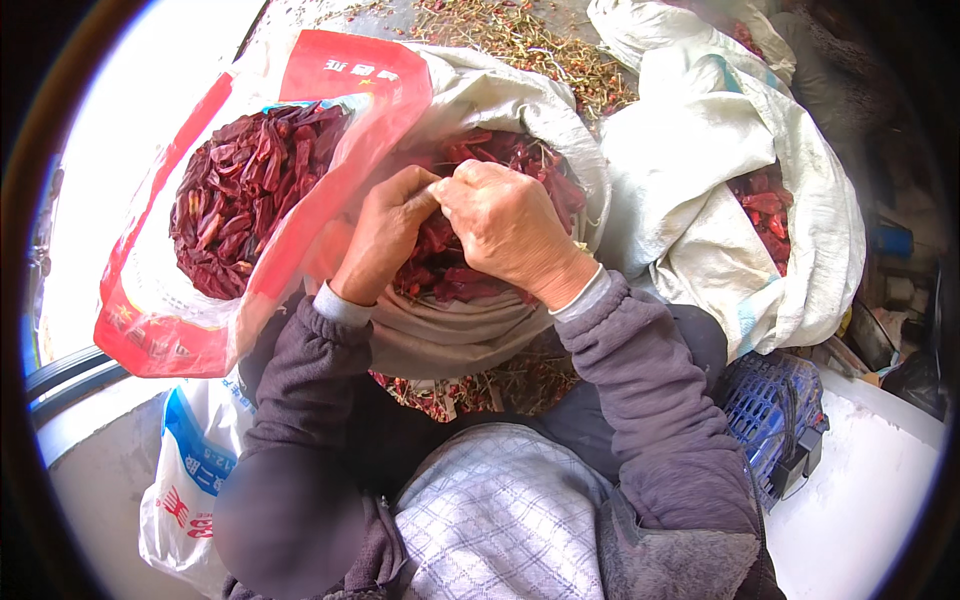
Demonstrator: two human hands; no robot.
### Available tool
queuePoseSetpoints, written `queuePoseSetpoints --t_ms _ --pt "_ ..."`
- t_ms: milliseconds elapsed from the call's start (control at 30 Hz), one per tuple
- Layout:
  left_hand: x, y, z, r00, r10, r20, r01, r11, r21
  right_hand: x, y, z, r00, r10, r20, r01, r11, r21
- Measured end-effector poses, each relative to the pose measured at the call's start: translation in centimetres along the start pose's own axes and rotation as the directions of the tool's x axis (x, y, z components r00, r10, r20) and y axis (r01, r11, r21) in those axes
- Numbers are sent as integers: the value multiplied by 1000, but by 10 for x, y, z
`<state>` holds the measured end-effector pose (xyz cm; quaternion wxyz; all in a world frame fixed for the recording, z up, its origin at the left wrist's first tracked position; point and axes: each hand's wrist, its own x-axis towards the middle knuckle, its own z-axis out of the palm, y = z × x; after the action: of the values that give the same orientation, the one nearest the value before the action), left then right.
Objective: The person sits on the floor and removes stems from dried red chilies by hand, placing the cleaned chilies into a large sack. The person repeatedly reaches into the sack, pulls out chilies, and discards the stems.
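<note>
My left hand (386,231) and my right hand (511,225) meet at the fingertips above an open woven sack (472,330). Thumbs and fingers are pinched together, and whatever may be between them is hidden. Below them, dark red dried chili peppers (450,281) fill the sack, whose rim is rolled down. Just left of my left hand stands a red-and-white plastic bag (255,341), open at the top. It holds more dried chili peppers (247,187), which look stemless.
Stems and chili scraps (517,45) lie scattered beyond the sacks. A white woven sack (697,142) at right holds redder peppers (765,214). A blue plastic basket (772,412) sits by my right arm, and a printed white bag (187,480) by my left.
</note>
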<state>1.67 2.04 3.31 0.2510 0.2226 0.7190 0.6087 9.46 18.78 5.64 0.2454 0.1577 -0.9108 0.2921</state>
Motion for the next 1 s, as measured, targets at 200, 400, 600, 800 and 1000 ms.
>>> queuePoseSetpoints --t_ms 200,400,600,800,1000 --pt "-3 12 -10 982 -144 124 160 978 -131 -4 9 -5 965 243 101 -262 859 440" --pt "-2 15 -18 964 -189 185 199 979 -36 -9 10 2 997 -15 81 -5 970 244" --pt "-5 14 -16 951 -201 234 227 969 -92 -7 7 -6 992 25 121 -71 917 393" --pt "-5 13 -9 991 43 123 -38 998 -43 -2 2 -10 954 264 144 -299 786 542" --pt "-2 11 1 996 88 3 -87 989 -120 -6 6 7 793 539 285 -467 236 852"
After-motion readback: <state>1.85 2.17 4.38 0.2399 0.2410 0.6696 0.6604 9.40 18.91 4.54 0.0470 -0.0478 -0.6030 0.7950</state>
